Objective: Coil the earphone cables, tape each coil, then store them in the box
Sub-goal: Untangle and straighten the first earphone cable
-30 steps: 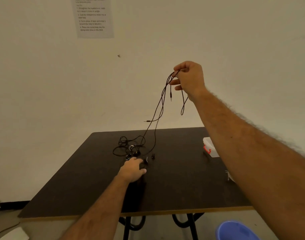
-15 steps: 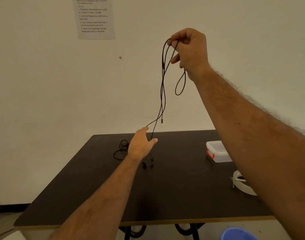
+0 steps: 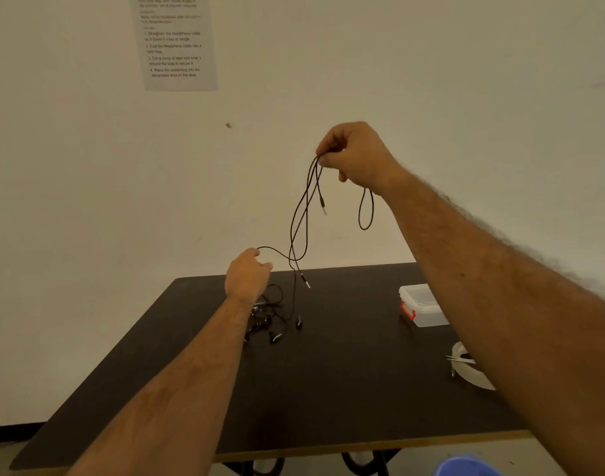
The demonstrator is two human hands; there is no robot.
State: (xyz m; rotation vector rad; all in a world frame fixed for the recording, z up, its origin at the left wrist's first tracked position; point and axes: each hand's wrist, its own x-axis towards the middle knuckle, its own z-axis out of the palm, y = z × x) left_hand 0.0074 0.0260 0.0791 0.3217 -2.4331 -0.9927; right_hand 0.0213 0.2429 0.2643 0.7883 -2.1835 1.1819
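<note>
dim warm light, soft wide-angle blur

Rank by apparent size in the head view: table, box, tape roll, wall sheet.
1. Table, by far the largest.
2. Wall sheet, cut off at the top edge.
3. Box.
4. Tape roll, partly hidden by the right arm, so box versus roll is unsure.

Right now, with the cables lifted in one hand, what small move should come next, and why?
Probably draw the left hand along its strand, away from the right hand, to free one cable. The black cables cross in mid-air, and the earbuds remain tangled on the table.
</note>
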